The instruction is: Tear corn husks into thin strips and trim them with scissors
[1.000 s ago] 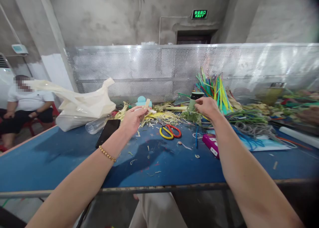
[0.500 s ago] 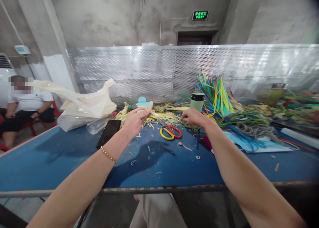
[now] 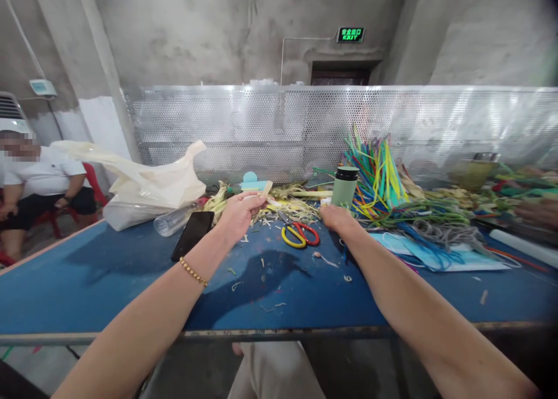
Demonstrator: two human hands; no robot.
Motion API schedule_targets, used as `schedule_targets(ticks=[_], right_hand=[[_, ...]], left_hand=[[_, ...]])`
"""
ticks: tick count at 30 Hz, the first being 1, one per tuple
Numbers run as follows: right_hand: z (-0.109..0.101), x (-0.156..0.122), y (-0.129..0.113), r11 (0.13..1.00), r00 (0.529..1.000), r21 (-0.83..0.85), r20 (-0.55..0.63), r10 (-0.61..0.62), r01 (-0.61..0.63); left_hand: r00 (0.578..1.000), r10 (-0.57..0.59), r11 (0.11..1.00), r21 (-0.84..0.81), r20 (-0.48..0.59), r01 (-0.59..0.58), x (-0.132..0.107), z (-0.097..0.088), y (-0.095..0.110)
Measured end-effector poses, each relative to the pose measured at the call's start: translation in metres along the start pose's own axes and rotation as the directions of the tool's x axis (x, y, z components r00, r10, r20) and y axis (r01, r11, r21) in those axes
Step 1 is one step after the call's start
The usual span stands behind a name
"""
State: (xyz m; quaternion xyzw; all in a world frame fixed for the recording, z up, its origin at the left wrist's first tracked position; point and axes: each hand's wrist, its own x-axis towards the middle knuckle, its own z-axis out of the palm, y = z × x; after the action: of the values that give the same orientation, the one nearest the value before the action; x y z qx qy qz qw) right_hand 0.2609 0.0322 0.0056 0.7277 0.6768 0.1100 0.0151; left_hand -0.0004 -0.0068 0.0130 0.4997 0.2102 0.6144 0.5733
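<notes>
My left hand [image 3: 238, 213] is raised over the blue table [image 3: 108, 282], fingers pinched on a pale leaf strip [image 3: 265, 188] that sticks up past the fingertips. My right hand [image 3: 337, 217] lies low on the table beside the red and yellow scissors [image 3: 299, 234], just in front of a green flask with a black lid [image 3: 344, 186]. Its fingers curl down among loose leaf strips; what they grip is hidden. A heap of pale leaf shreds [image 3: 288, 204] lies behind both hands.
A black phone [image 3: 192, 235] and a clear plastic bottle [image 3: 172, 220] lie left of my left hand, by a cream plastic bag [image 3: 148, 186]. Coloured strips [image 3: 377, 172] and cords pile up on the right. A perforated metal screen [image 3: 305, 125] backs the table. A seated person [image 3: 32, 195] is far left.
My right hand has come down from beside the flask to the table next to the scissors. My left hand has kept its pinch on the strip, barely moving.
</notes>
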Motion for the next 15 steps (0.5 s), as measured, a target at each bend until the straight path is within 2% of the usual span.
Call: schedule_targets(ticks=[7,11,15], right_hand=[[-0.019,0.008,0.019,0.999,0.983,-0.034,-0.184,-0.013,0.007],[-0.015,0.011,0.029,0.997,0.988,-0.052,-0.152,0.040,-0.049],[-0.007,0.009,0.021,0.996,0.992,-0.068,-0.119,0.046,-0.054]], left_hand=[[1.000,-0.001,1.000,-0.007,0.009,0.001,0.000,0.000,-0.002],[1.000,-0.007,1.000,-0.006,0.016,0.007,-0.001,0.002,-0.001],[1.000,-0.008,1.000,-0.006,0.015,0.008,0.000,0.001,-0.002]])
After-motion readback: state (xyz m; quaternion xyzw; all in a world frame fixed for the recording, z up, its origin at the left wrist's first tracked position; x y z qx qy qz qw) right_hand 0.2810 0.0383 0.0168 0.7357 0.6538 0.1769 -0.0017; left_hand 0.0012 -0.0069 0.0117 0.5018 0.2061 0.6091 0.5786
